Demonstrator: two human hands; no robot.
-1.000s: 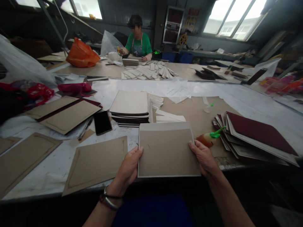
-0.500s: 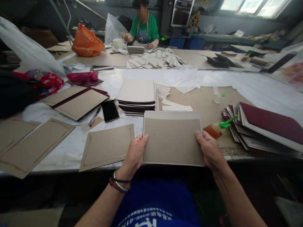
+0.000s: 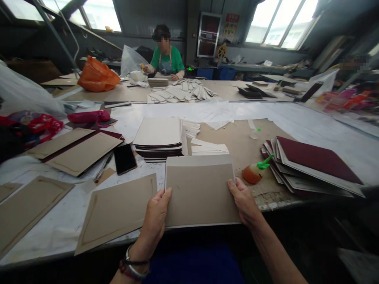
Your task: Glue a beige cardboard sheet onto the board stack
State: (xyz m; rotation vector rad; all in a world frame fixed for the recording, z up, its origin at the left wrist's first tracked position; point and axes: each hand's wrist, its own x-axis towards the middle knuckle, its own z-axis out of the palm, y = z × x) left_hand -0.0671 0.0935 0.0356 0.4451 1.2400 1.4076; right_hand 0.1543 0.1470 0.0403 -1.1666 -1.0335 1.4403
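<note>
Between my two hands is a grey-brown cardboard panel with a paler strip along its far edge, held at the table's front edge. My left hand grips its left side, thumb on top. On its right side my right hand is closed in the same way, fingers mostly hidden beneath. Just left of my left hand lies another cardboard panel with a brown glue-like line near its edges. Beyond the held panel stands a stack of pale boards with dark edges. An orange-brown bottle with a green tip lies near my right hand.
Maroon covers are piled at the right. Left are more cardboard panels, a phone and a pink pouch. Across the table a person in green sits behind a heap of pale strips.
My view has tilted up and shifted right, so the scene sits lower and further left. Both hands keep hold of the cardboard panel.
</note>
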